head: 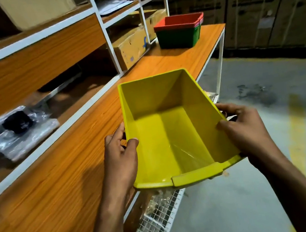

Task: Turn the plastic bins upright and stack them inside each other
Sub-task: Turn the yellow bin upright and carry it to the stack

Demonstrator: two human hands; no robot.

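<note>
You hold the yellow bin between your two hands, its open mouth facing up toward you. Your left hand clamps the left wall, thumb hooked over the rim and fingers curled round the outside. Your right hand grips the right wall the same way. The bin hangs in the air over the edge of the orange table that runs past your left hand. Well ahead of both hands, at the table's far end, stands a stack of bins, upright and nested, red on top and green below. A wire mesh shelf lies below your left forearm.
</note>
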